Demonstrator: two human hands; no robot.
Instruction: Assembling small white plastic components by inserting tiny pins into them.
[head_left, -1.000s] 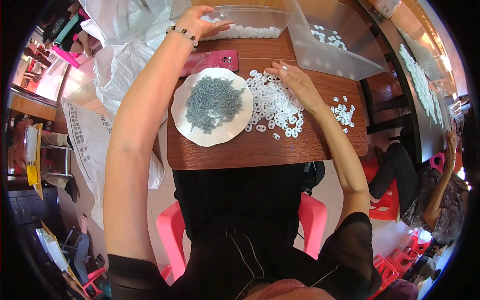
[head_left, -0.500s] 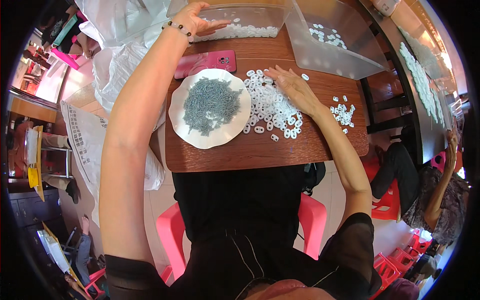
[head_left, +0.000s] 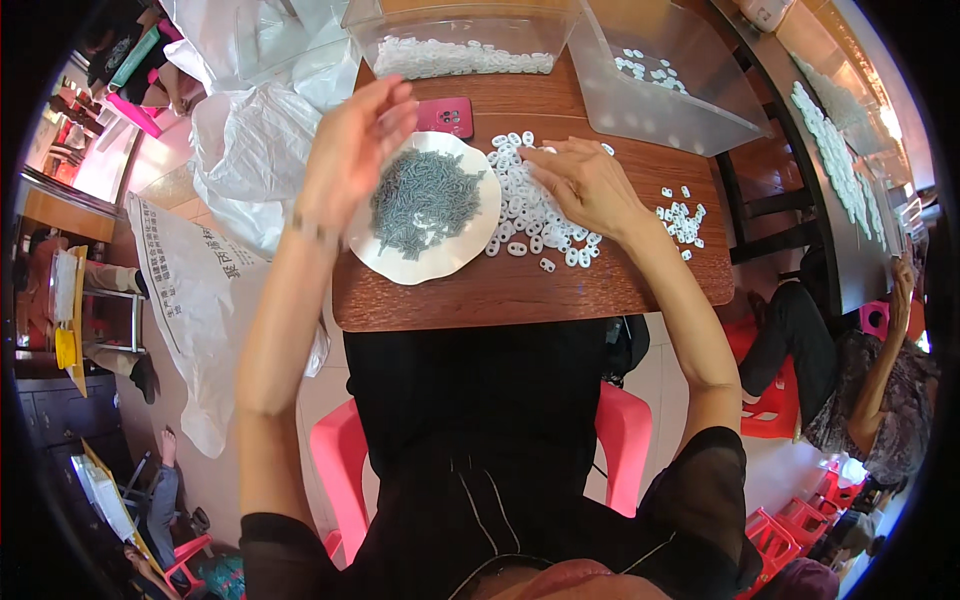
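- Spanning the middle of the view: brown wooden table (head_left: 520,295), smooth and hard, so small parts are likely to slide or roll on it; pink plastic chair (head_left: 340,470) below its near edge.
- Lying left of the table on the floor: large white woven sack (head_left: 190,300) and crumpled clear plastic bags (head_left: 250,130).
- Standing at the far edge: clear plastic bin (head_left: 460,35) with a layer of white parts, and a second clear bin (head_left: 670,85), tilted and holding only a few.
- Seated at right: another person (head_left: 850,380), beside red stools; crowded workshop-like room, tiled floor.
- Resting left of centre: white scalloped plate (head_left: 420,262), carrying a heap of small grey screws (head_left: 425,200); judged stiff and light, best pinched singly by the shank.
- Spread just right of the plate: pile of white plastic rings (head_left: 520,215), touching the table; judged light, rigid and slippery, easiest taken by the rim between thumb and forefinger. Smaller cluster of the same rings (head_left: 680,220) near the right edge.
- Raised above the plate's left rim: left hand (head_left: 350,150), fingers loosely curled; contents cannot be told.
- Lying flat on the ring pile: right hand (head_left: 585,185), fingers spread and pressing on the rings.
- Lying behind the plate: pink phone (head_left: 445,117).
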